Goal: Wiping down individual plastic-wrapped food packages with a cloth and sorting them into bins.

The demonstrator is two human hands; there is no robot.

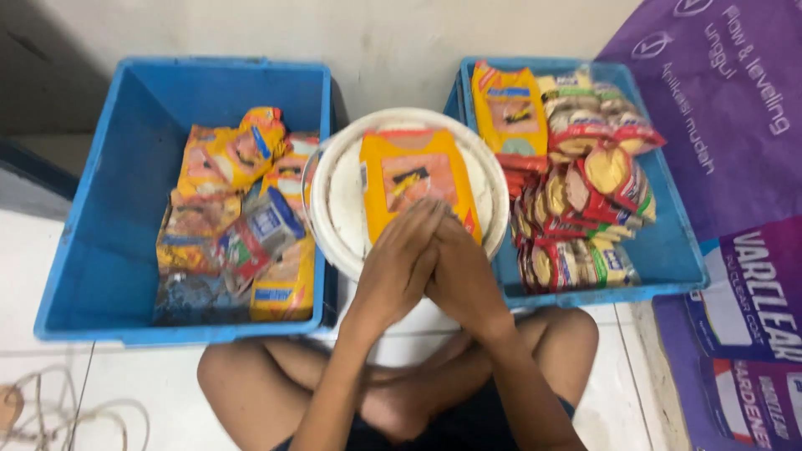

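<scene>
A yellow snack packet (409, 171) lies flat on the round white lid (342, 200) of a bucket between my knees. My left hand (399, 263) and my right hand (464, 271) are pressed side by side over the packet's near end. The fingers are stretched out flat and the fingertips rest on the packet. The left hand partly overlaps the right. The packet's near edge is hidden under my hands.
A blue bin (109, 209) on the left holds several mixed yellow and dark packets. A blue bin (668, 250) on the right holds stacked red-and-yellow packets. Purple sacks (735, 125) stand at the right. A cord (58, 413) lies on the white floor.
</scene>
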